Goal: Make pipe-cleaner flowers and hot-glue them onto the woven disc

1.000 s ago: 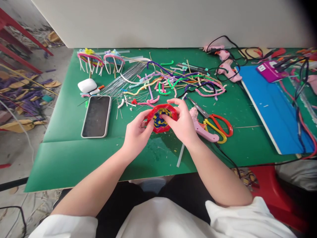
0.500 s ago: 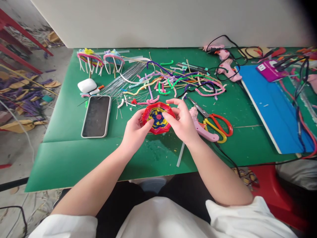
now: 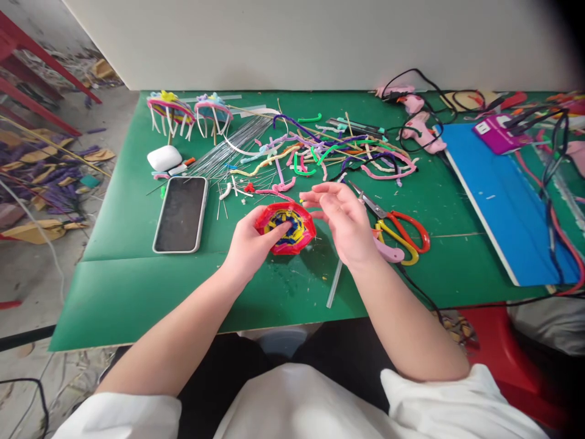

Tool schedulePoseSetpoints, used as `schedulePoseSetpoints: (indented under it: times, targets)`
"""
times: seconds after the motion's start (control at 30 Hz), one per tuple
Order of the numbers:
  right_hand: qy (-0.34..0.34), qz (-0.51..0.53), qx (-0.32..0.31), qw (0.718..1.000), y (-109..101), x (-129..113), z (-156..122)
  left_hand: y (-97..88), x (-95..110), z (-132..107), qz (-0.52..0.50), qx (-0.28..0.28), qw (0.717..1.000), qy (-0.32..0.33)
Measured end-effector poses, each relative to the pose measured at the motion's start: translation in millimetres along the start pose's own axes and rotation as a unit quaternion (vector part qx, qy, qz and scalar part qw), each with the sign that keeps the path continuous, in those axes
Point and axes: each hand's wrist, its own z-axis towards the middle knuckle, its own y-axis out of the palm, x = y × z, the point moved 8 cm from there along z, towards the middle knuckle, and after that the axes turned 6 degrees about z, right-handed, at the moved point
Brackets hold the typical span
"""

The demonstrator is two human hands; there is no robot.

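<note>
My left hand point(image 3: 253, 244) grips a round woven disc point(image 3: 297, 241) with a shiny red rim and rings of yellow and dark blue, its thumb pressed over the centre. The disc is tilted above the table. Just off its upper right edge, my right hand point(image 3: 345, 222) has its fingers stretched loosely toward the disc, not around it. A tiny yellow bit shows by those fingertips; whether they touch it I cannot tell. Under and beside the right wrist lie a pink glue gun point(image 3: 388, 251), partly hidden, and orange-and-yellow-handled scissors point(image 3: 409, 231).
The green table point(image 3: 137, 299) carries a phone point(image 3: 180, 214), a white case point(image 3: 164, 158), thin wires point(image 3: 228, 149) and tangled pipe cleaners point(image 3: 329, 146). Two small fringed umbrella shapes point(image 3: 171, 113) stand at the back left. Rightward are a blue board point(image 3: 503, 207), cables and a purple box point(image 3: 500, 133).
My right hand has let go of the disc and drawn back to the right. The disc, now in my left hand alone, sits slightly lower and tilts differently.
</note>
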Motion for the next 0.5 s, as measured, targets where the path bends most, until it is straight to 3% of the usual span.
schedulePoseSetpoints:
  times: [0.1, 0.23, 0.4, 0.5]
  targets:
    - [0.037, 0.062, -0.019, 0.997, -1, 2, 1, -0.4, 1, 0, 0.026, -0.001, 1.0, 0.01]
    - [0.045, 0.07, -0.017, 0.996, -9, -3, 1, -0.9, 2, 0, 0.04, -0.002, 0.999, 0.014]
    - [-0.001, 0.019, 0.05, 0.999, -42, -20, 4, -3.3, 1, 1, 0.058, 0.008, 0.998, 0.008]
    - [-0.023, 0.048, 0.076, 0.996, -68, -32, 6, -3.4, 1, 0, 0.056, 0.004, 0.998, 0.005]
